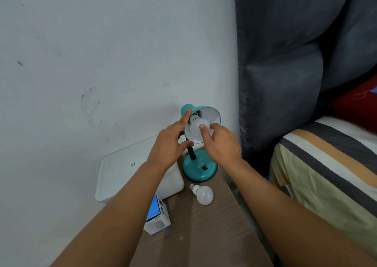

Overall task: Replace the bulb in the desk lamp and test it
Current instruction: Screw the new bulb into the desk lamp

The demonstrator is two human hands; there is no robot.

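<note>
The right hand (221, 144) is pinching the frosted white bulb (196, 131) inside the teal metal lamp (201, 169), base lettered "ATN"; the left hand (170, 146) is cupping its shade, with a spare white bulb (204, 195) lying at six o'clock.

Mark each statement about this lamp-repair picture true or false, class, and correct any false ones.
1. The right hand grips the bulb in the lamp shade. True.
2. The left hand rests flat on the table. False: it steadies the teal shade.
3. A spare bulb lies on the wooden table. True.
4. The lamp's base is red. False: it is teal.
5. The bulb box is on the bed. False: it stands on the table.
</note>
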